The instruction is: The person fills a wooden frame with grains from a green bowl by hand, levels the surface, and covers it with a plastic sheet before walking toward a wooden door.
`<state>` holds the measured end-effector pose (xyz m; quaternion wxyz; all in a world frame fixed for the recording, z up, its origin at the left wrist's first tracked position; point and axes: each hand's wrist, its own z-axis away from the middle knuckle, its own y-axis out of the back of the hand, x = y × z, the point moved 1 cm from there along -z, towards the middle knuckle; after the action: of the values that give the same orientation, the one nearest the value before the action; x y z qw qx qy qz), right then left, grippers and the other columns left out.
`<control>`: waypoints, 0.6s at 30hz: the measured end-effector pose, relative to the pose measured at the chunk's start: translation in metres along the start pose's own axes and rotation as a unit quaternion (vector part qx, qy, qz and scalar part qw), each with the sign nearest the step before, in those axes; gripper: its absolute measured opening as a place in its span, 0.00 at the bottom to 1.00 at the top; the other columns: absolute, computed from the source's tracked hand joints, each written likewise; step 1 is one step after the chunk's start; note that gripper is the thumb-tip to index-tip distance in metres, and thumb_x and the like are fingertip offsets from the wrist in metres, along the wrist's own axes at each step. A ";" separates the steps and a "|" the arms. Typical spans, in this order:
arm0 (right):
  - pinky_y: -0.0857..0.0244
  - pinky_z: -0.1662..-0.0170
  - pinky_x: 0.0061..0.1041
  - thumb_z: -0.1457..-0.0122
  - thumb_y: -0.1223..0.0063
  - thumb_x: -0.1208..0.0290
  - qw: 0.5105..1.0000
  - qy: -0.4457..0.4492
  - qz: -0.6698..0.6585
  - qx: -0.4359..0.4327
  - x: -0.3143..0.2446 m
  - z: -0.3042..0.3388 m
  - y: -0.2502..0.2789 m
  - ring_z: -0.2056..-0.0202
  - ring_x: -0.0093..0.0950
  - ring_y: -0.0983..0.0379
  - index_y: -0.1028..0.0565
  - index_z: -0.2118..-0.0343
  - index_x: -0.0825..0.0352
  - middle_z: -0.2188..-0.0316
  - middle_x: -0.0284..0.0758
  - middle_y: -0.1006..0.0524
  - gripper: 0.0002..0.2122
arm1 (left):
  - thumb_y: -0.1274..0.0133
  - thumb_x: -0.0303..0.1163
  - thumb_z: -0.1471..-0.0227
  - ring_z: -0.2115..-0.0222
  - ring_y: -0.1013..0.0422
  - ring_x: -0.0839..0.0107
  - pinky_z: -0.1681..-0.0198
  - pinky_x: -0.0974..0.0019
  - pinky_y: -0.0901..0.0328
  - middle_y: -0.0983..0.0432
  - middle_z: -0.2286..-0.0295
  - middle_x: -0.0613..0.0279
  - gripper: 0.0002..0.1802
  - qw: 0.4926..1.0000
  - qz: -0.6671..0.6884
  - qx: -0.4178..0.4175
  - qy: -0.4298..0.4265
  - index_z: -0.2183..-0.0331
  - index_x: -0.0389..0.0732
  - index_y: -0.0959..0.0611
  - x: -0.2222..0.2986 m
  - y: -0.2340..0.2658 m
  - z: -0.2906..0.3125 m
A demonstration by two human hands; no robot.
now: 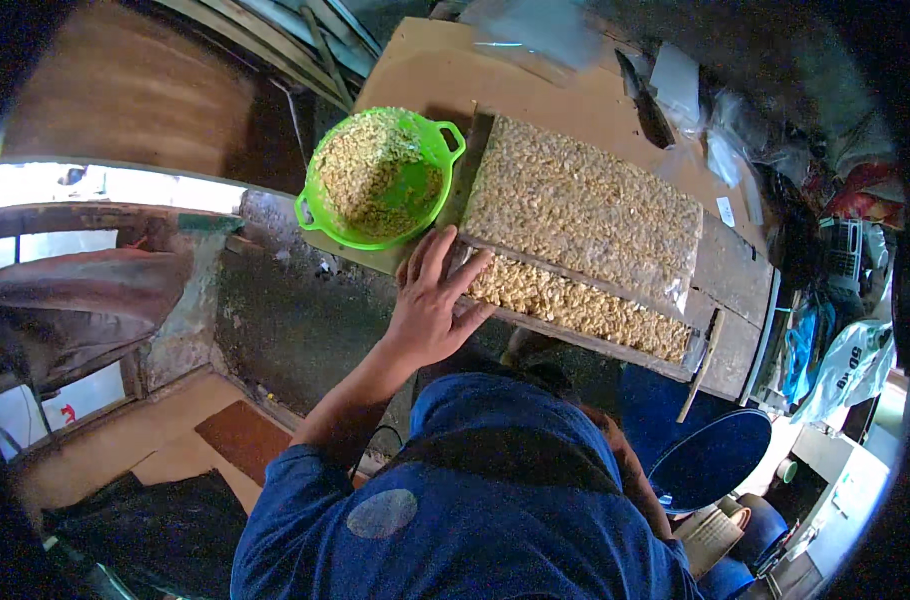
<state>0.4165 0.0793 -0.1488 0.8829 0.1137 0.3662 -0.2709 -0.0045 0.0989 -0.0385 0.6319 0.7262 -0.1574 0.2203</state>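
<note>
My left hand (437,295) lies with its fingers spread at the near left corner of a wooden-framed tray (475,160), a fingertip at the edge of the exposed beans. Pale, split-looking beans (585,305) fill the tray's near strip. Over its larger far part lies a clear plastic sheet (585,200), with the same beans showing through. Just beyond my left hand, a bright green two-handled plastic basin (415,185) holds more beans, heaped on its left side. Of my right arm only the forearm (637,480) shows; that hand is hidden past my body.
The tray rests on a worn wooden table (730,270). A thin stick (702,365) juts over its near right edge. Below stands a large blue drum (710,460). Plastic bags (850,370) hang at the right. A brown board (425,60) lies behind the tray.
</note>
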 end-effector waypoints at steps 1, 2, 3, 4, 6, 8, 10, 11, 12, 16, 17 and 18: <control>0.37 0.44 0.30 0.35 0.51 0.63 1.000 -0.002 0.002 -0.001 -0.001 0.000 -0.001 0.49 0.29 0.28 0.26 0.48 0.65 0.51 0.38 0.23 0.17 | 0.46 0.53 0.47 0.38 0.50 0.42 0.39 0.41 0.52 0.50 0.37 0.48 0.33 1.000 0.008 0.007 0.001 0.42 0.54 0.27 -0.001 0.003 0.001; 0.37 0.43 0.31 0.35 0.51 0.63 1.000 -0.003 0.003 -0.001 -0.002 0.000 -0.002 0.49 0.29 0.29 0.27 0.47 0.65 0.51 0.38 0.24 0.17 | 0.46 0.52 0.47 0.38 0.50 0.42 0.39 0.41 0.52 0.50 0.37 0.48 0.33 1.000 0.006 0.001 -0.005 0.42 0.54 0.27 -0.002 0.005 0.004; 0.37 0.43 0.31 0.35 0.51 0.63 1.000 -0.006 0.004 0.000 -0.001 0.002 -0.002 0.49 0.30 0.29 0.27 0.47 0.65 0.50 0.38 0.24 0.17 | 0.46 0.52 0.47 0.38 0.50 0.42 0.39 0.41 0.52 0.49 0.37 0.48 0.33 1.000 0.004 -0.005 -0.012 0.42 0.53 0.27 -0.004 0.008 0.007; 0.38 0.43 0.31 0.35 0.51 0.64 1.000 -0.007 0.005 0.000 -0.002 0.002 -0.003 0.48 0.30 0.29 0.27 0.46 0.65 0.50 0.38 0.24 0.17 | 0.46 0.52 0.47 0.38 0.50 0.42 0.39 0.41 0.52 0.49 0.37 0.48 0.32 1.000 0.000 -0.010 -0.018 0.42 0.53 0.27 -0.004 0.010 0.011; 0.38 0.42 0.31 0.35 0.52 0.64 1.000 -0.008 0.006 0.002 -0.002 0.004 -0.004 0.48 0.31 0.30 0.28 0.45 0.65 0.49 0.38 0.25 0.18 | 0.46 0.52 0.47 0.38 0.50 0.42 0.39 0.41 0.52 0.49 0.37 0.48 0.33 0.999 -0.026 -0.021 -0.010 0.42 0.53 0.27 -0.005 0.009 0.017; 0.38 0.42 0.31 0.36 0.52 0.65 1.000 -0.009 0.005 0.010 -0.001 0.008 -0.004 0.47 0.31 0.30 0.29 0.45 0.65 0.48 0.39 0.26 0.18 | 0.45 0.50 0.48 0.38 0.50 0.41 0.38 0.41 0.53 0.49 0.37 0.47 0.33 0.999 -0.034 -0.023 -0.008 0.42 0.52 0.27 -0.005 0.009 0.020; 0.39 0.41 0.31 0.36 0.52 0.65 1.000 -0.011 0.006 0.018 0.000 0.013 -0.003 0.46 0.32 0.31 0.30 0.44 0.65 0.47 0.39 0.27 0.19 | 0.44 0.47 0.49 0.38 0.50 0.41 0.37 0.42 0.55 0.49 0.37 0.45 0.34 1.000 -0.023 -0.018 -0.009 0.41 0.51 0.28 -0.002 0.009 0.020; 0.39 0.41 0.32 0.36 0.52 0.65 1.000 -0.010 0.006 0.022 0.001 0.017 -0.004 0.46 0.32 0.31 0.30 0.43 0.65 0.46 0.39 0.27 0.19 | 0.44 0.48 0.49 0.38 0.50 0.41 0.38 0.42 0.55 0.49 0.37 0.46 0.33 1.000 -0.019 -0.015 0.000 0.41 0.51 0.28 0.000 0.009 0.020; 0.39 0.41 0.32 0.36 0.53 0.66 1.000 -0.007 0.007 0.019 0.002 0.019 -0.007 0.45 0.32 0.31 0.31 0.43 0.65 0.46 0.39 0.28 0.19 | 0.44 0.48 0.48 0.38 0.50 0.42 0.38 0.42 0.54 0.48 0.38 0.47 0.33 1.000 -0.014 -0.014 0.008 0.42 0.52 0.27 0.001 0.012 0.021; 0.40 0.40 0.32 0.36 0.53 0.67 1.000 -0.003 0.026 0.013 0.004 0.036 -0.007 0.44 0.34 0.32 0.32 0.41 0.64 0.44 0.40 0.29 0.20 | 0.46 0.44 0.47 0.38 0.50 0.44 0.38 0.44 0.54 0.46 0.38 0.45 0.33 1.000 0.014 0.007 0.019 0.41 0.46 0.28 0.002 0.009 0.027; 0.40 0.39 0.32 0.36 0.54 0.67 0.999 -0.003 0.033 0.005 0.004 0.040 -0.007 0.43 0.34 0.32 0.33 0.41 0.64 0.43 0.40 0.30 0.21 | 0.47 0.43 0.47 0.38 0.50 0.44 0.37 0.44 0.55 0.46 0.38 0.45 0.33 1.000 0.019 0.020 0.014 0.41 0.44 0.29 0.001 0.008 0.030; 0.40 0.39 0.32 0.36 0.54 0.67 0.999 -0.001 0.040 -0.005 0.006 0.044 -0.006 0.43 0.34 0.33 0.33 0.40 0.64 0.43 0.40 0.30 0.21 | 0.47 0.43 0.46 0.38 0.50 0.44 0.37 0.45 0.55 0.47 0.38 0.44 0.33 0.999 0.020 0.020 0.022 0.41 0.43 0.29 0.004 0.010 0.031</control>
<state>0.4421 0.0542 -0.1216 0.8939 0.1232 0.3621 -0.2336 -0.0021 0.0670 -0.0311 0.6160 0.7305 -0.1532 0.2519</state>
